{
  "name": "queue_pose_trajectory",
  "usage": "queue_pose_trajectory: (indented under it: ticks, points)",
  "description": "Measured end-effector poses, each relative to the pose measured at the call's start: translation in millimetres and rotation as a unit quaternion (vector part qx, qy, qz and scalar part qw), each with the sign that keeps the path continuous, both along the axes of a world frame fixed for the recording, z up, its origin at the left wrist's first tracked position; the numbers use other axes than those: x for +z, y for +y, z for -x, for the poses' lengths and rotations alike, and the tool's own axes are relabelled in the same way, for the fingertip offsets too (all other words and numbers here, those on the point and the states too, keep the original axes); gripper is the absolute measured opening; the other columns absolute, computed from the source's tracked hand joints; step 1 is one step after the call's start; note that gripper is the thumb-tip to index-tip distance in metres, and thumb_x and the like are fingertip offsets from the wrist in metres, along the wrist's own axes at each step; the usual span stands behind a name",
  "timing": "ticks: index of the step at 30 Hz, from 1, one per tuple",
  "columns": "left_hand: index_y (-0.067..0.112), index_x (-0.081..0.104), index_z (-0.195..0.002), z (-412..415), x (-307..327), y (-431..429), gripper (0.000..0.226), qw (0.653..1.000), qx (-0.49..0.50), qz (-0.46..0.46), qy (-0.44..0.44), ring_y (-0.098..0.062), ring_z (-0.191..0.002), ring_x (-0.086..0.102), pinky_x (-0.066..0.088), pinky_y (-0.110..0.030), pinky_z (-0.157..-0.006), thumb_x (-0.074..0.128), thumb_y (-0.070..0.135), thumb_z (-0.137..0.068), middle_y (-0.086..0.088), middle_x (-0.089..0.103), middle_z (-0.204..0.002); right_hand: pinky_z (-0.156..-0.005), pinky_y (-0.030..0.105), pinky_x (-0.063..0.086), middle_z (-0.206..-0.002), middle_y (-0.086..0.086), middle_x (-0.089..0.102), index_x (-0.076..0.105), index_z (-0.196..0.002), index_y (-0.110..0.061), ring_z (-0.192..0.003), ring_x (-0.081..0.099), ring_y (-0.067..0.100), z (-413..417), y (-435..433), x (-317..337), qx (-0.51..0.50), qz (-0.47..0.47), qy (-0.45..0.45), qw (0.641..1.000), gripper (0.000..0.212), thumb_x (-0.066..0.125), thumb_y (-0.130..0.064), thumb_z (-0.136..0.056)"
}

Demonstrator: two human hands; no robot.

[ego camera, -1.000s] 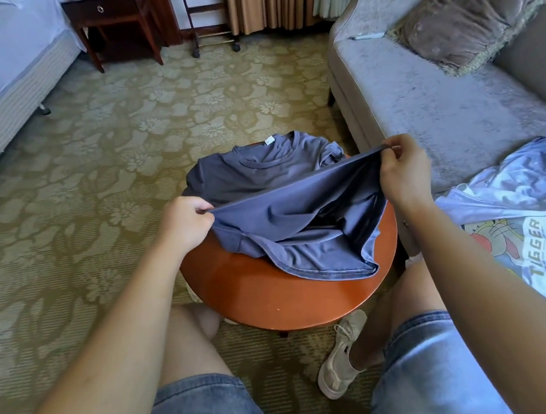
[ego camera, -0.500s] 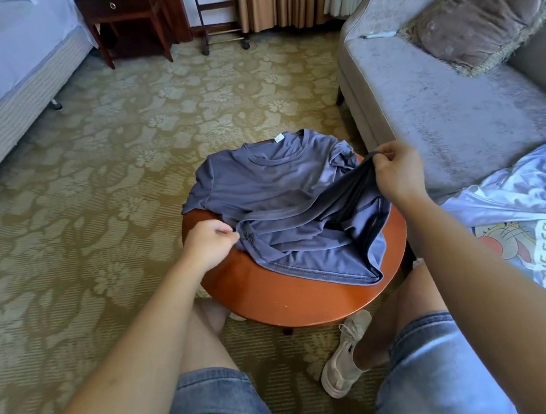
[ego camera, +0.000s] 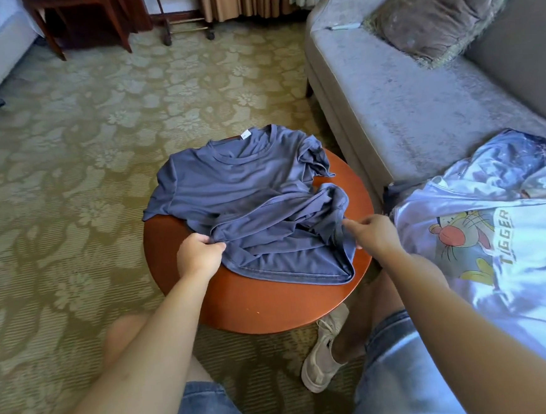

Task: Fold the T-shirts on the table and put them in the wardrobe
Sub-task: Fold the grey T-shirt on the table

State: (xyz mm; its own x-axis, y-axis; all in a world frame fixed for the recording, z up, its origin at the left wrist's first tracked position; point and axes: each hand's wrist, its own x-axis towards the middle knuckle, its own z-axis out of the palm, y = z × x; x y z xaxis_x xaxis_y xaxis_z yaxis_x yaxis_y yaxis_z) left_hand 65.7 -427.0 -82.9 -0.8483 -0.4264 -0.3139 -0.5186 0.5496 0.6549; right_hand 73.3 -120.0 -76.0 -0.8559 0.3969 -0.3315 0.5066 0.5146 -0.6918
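**grey-blue t-shirt [ego camera: 237, 183] half heaped on the round table [ego camera: 257, 309]**

spread over the wooden top with the collar at the far side and the left sleeve over the rim; lower half bunched in folds toward the near right. gripped at its near left edge by the left hand [ego camera: 200, 255], fingers curled round a fold. at the heap's right edge, the right hand [ego camera: 373, 235], forefinger stretched against the cloth; pinching or let go, cannot tell. on the grey sofa [ego camera: 405, 114] to the right, a white t-shirt [ego camera: 483, 245] with a tigger print, unfolded, and a cushion [ego camera: 439, 14] farther back. below the table, denim shorts [ego camera: 402, 376] and a pale shoe [ego camera: 323, 359] on patterned carpet [ego camera: 68, 190].
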Motion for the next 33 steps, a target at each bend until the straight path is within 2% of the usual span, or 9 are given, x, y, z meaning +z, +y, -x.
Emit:
queue_pose_trajectory:
  ticks: [3, 9, 13, 17, 21, 24, 28, 31, 33]
  points:
    - [0.009, 0.066, -0.076, 0, -2, -1, 0.016, 0.998, 0.017, -0.057, -0.007, -0.030, -0.084, 0.061, 0.044, -0.033, -0.072, 0.072, 0.021, -0.085, -0.007, 0.062, -0.078, -0.066, 0.038, 0.049, -0.064, 0.015, 0.064, 0.062, -0.068, -0.003, -0.061, 0.058, 0.028, -2, -8, -6, 0.016, 0.037, -0.056, 0.998, 0.049, 0.072, -0.049, -0.080]
    - [0.015, 0.072, -0.102, -4, 3, -1, 0.020, 0.993, 0.062, -0.075, 0.063, -0.025, -0.089, 0.066, 0.053, -0.035, -0.083, 0.072, 0.022, -0.084, -0.002, 0.070, -0.093, -0.061, 0.030, 0.039, -0.058, 0.002, 0.054, 0.050, -0.058, -0.014, -0.059, 0.049, 0.021, -1, -18, -7, -0.002, 0.052, 0.003, 0.999, 0.033, 0.071, -0.017, -0.083]
    - [0.013, 0.072, -0.108, -5, 5, 12, 0.024, 0.992, 0.053, -0.070, 0.088, -0.025, -0.091, 0.064, 0.050, -0.033, -0.084, 0.071, 0.020, -0.085, 0.000, 0.066, -0.089, -0.056, 0.014, 0.037, -0.068, -0.006, 0.057, 0.056, -0.068, -0.016, -0.064, 0.052, 0.009, -20, -22, -2, 0.016, 0.054, 0.096, 0.994, 0.021, 0.070, -0.012, -0.084]
    - [0.010, 0.071, -0.106, 0, 4, 25, 0.022, 0.989, 0.080, -0.085, 0.086, -0.029, -0.096, 0.064, 0.052, -0.039, -0.088, 0.072, 0.017, -0.085, -0.005, 0.068, -0.096, -0.054, 0.014, 0.039, -0.057, -0.008, 0.061, 0.062, -0.062, -0.016, -0.054, 0.052, 0.004, -31, -18, 0, 0.126, 0.062, 0.038, 0.989, 0.024, 0.074, -0.019, -0.082]
    - [0.009, 0.070, -0.107, 2, 3, 22, 0.020, 0.986, 0.105, -0.086, 0.095, -0.028, -0.095, 0.064, 0.050, -0.033, -0.083, 0.069, 0.014, -0.088, -0.004, 0.066, -0.095, -0.067, 0.039, 0.053, -0.064, 0.014, 0.069, 0.065, -0.066, -0.003, -0.057, 0.060, 0.022, -27, 3, -5, -0.039, 0.112, 0.049, 0.992, 0.032, 0.066, -0.026, -0.088]
    - [0.008, 0.070, -0.105, 1, 5, 19, 0.018, 0.981, 0.123, -0.079, 0.128, -0.024, -0.091, 0.063, 0.048, -0.030, -0.082, 0.067, 0.011, -0.088, -0.001, 0.064, -0.090, -0.055, 0.030, 0.049, -0.073, 0.012, 0.065, 0.061, -0.083, -0.003, -0.055, 0.057, 0.021, -12, 9, -5, -0.139, 0.209, -0.016, 0.968, 0.023, 0.061, -0.024, -0.094]
    - [0.007, 0.072, -0.102, 0, 15, 16, 0.016, 0.967, 0.146, -0.086, 0.190, -0.020, -0.086, 0.064, 0.050, -0.029, -0.081, 0.067, 0.008, -0.087, -0.005, 0.068, -0.092, -0.046, 0.021, 0.043, -0.075, 0.010, 0.065, 0.060, -0.084, -0.007, -0.054, 0.058, 0.018, 3, 4, -7, -0.107, 0.254, -0.125, 0.953, 0.032, 0.065, -0.038, -0.091]
    - [0.013, 0.071, -0.096, 3, 16, 8, 0.009, 0.965, 0.144, -0.090, 0.199, -0.024, -0.086, 0.067, 0.056, -0.039, -0.085, 0.067, 0.010, -0.088, -0.003, 0.068, -0.089, -0.039, 0.019, 0.040, -0.062, 0.010, 0.058, 0.056, -0.069, -0.008, -0.042, 0.050, 0.016, 12, -3, -11, -0.095, 0.231, -0.105, 0.963, 0.026, 0.072, -0.019, -0.087]
    - [0.020, 0.064, -0.090, 3, 17, 1, 0.008, 0.968, 0.132, -0.093, 0.191, -0.027, -0.082, 0.069, 0.057, -0.045, -0.083, 0.066, 0.012, -0.089, -0.003, 0.068, -0.088, -0.046, 0.028, 0.047, -0.059, 0.013, 0.057, 0.055, -0.064, -0.009, -0.045, 0.053, 0.022, 13, -5, -16, -0.091, 0.181, -0.059, 0.977, 0.025, 0.071, -0.009, -0.084]
